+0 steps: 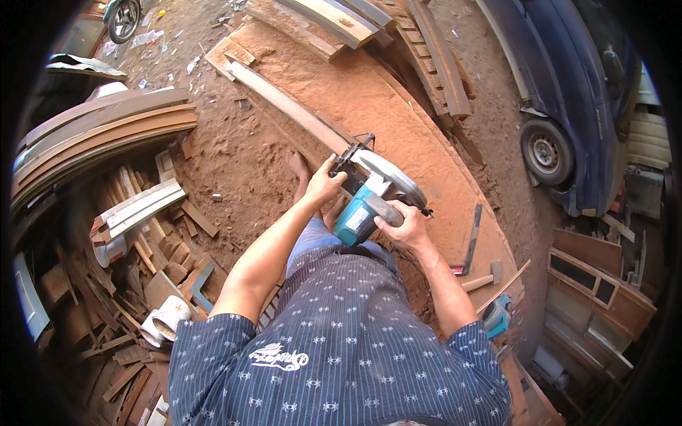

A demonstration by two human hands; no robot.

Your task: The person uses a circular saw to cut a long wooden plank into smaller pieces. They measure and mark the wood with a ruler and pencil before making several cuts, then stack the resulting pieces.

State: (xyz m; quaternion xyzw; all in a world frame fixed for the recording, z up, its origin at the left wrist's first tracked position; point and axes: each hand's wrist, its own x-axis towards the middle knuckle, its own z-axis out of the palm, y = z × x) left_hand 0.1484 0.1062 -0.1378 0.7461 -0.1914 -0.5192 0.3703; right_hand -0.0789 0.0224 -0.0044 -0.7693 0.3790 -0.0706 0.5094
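Observation:
A teal circular saw [361,213] with a silver blade guard lies over the near end of a long narrow plank [284,101] on the sawdust-covered bench [419,160]. My right hand [406,226] is closed round the saw's dark rear handle. At the saw's left edge, my left hand [327,183] grips the dark base plate, its fingers bent over the edge beside the plank. The blade's lower part and the plank's end under the saw are hidden.
Right of the saw lie a black metal square [473,241], a hammer [496,271] and another teal power tool [499,318]. Stacked boards [106,131] and offcuts fill the left. Timber [435,60] lies at the far side. A blue vehicle [582,106] stands right.

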